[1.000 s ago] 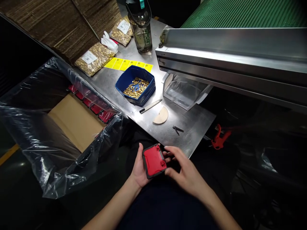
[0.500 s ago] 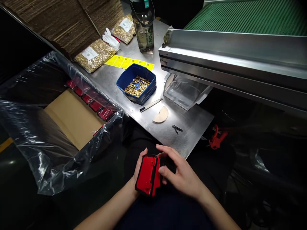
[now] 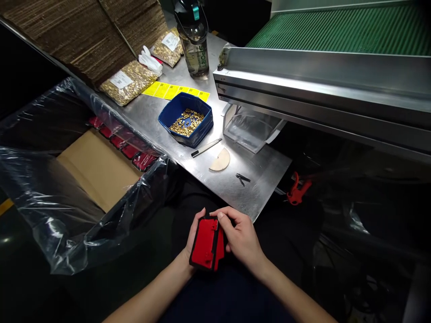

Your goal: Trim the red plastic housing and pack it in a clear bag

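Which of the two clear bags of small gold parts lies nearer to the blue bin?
The larger clear bag of gold parts, beside the yellow label strip; the smaller bag lies farther back, left of the water bottle.

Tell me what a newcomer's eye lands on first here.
The red part, gripped low centre between the left hand and right hand. Then the blue bin of gold bits on the metal table, and the plastic-lined box at left.

A blue bin of brass inserts (image 3: 186,120) sits mid-bench, with a pen (image 3: 206,147), tweezers (image 3: 242,178) near the front edge and a water bottle (image 3: 193,38) at the rear edge.
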Motion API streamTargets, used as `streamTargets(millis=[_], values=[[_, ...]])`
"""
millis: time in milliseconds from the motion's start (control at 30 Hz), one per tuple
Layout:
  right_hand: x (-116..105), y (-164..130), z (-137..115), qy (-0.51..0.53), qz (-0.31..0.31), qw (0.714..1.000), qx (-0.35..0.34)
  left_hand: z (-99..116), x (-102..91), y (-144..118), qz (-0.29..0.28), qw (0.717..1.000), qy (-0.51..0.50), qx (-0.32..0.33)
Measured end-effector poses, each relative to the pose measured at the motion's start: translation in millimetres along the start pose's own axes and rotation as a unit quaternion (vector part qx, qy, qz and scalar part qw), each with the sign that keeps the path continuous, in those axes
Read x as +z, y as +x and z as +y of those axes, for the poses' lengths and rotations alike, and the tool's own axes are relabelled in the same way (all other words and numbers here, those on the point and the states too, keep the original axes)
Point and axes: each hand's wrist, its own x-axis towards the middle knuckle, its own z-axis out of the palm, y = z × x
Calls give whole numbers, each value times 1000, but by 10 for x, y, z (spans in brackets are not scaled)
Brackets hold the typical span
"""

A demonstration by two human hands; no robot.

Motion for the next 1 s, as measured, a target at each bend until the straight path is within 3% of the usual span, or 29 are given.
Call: streamTargets(millis=[233, 533, 733, 1000], values=[[-40, -5, -35, -58, 7, 994, -95, 2, 71, 0, 44, 998, -35, 29], [-45, 87, 72, -38, 18, 998, -35, -11, 169, 35, 62, 997, -38, 21], [-65, 65, 45, -53, 24, 994, -87, -5, 178, 26, 62, 996, -54, 24], [-114, 149, 200, 2, 62, 998, -19, -3, 236, 63, 63, 995, -48, 53]])
